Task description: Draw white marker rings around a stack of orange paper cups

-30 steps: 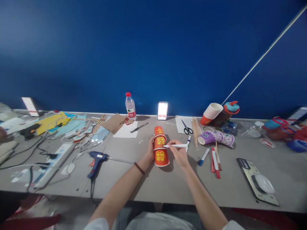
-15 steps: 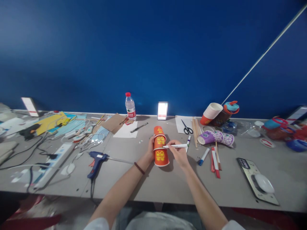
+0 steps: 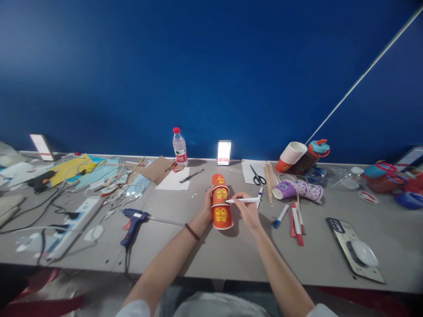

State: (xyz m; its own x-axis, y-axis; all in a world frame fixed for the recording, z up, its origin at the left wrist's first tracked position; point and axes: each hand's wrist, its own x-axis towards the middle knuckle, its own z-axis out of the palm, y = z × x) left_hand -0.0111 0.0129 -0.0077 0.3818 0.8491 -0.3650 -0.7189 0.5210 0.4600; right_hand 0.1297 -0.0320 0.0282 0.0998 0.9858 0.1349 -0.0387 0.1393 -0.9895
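Table [image 3: 211, 255]: grey, cluttered. Cup stack [image 3: 221, 203]: red, upturned, unmoved since a second ago, clasped at its side by the left hand [image 3: 208, 206]. Right hand [image 3: 248, 210]: closed around a pen [image 3: 243, 200], whose tip has crept slightly rightward along the stack; marking judged under way.

Between the hands, the cups [image 3: 221, 202] are orange-red with yellow symbols. The pen [image 3: 243, 200] is white. Right of the hands lie purple patterned cups [image 3: 295, 189]; left, a blue glue gun [image 3: 132, 222].
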